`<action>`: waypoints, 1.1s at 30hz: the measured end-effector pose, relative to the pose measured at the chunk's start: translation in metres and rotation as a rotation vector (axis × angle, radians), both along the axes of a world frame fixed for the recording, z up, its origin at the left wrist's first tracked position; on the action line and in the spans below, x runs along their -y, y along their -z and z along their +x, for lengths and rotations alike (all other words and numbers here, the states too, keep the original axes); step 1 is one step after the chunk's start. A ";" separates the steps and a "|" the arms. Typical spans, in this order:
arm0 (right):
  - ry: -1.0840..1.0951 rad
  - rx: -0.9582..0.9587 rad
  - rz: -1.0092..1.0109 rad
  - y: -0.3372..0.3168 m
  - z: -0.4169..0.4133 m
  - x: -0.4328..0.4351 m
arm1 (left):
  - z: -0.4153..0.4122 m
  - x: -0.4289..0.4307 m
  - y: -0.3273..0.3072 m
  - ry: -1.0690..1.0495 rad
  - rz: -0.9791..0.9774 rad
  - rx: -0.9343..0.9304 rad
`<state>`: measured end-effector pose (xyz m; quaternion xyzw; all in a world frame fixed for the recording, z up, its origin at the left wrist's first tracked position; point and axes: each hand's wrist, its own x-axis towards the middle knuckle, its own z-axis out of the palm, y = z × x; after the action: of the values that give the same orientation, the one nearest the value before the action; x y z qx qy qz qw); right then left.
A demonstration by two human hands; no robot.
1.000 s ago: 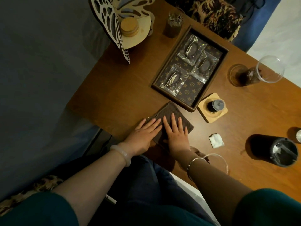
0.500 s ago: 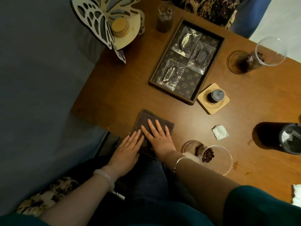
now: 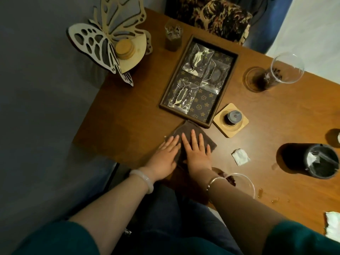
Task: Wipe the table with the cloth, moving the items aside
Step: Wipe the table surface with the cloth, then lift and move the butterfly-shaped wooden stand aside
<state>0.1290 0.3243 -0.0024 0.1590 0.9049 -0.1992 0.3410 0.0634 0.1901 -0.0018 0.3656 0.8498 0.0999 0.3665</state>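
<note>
Dark brown cloth (image 3: pixel 185 130) lies flat on wooden table (image 3: pixel 128 116).

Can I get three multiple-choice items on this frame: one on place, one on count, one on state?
1. Where does the cloth lie?
A. Inside the tray
B. On the table, at the near corner of the tray
C. Under the butterfly stand

2. How many clear plastic bags lie in the tray?
A. One
B. Three
C. Six

3. How do the hands meet the cloth?
A. Both flat, palms down, fingers spread
B. One pinching a lifted corner
C. Both off the cloth

Answers:
1. B: the cloth lies on the table, its far corner at the tray's near corner.
2. B: three bags show on the patterned lining.
3. A: left hand and right hand press flat, side by side.
</note>
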 end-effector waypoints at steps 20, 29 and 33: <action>-0.214 0.095 -0.039 -0.009 -0.111 0.055 | -0.149 0.063 -0.035 -1.002 0.266 0.313; 0.347 -0.582 -0.082 -0.055 -0.222 0.020 | -0.210 0.044 -0.062 -1.329 0.547 0.418; 0.617 -0.601 -0.376 -0.091 -0.296 -0.010 | -0.216 0.039 -0.061 -1.267 0.628 0.312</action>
<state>-0.1671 0.3339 0.0888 0.2911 0.8221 -0.4891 0.0115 -0.1529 0.1512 0.0597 -0.1278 0.7674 0.5835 0.2329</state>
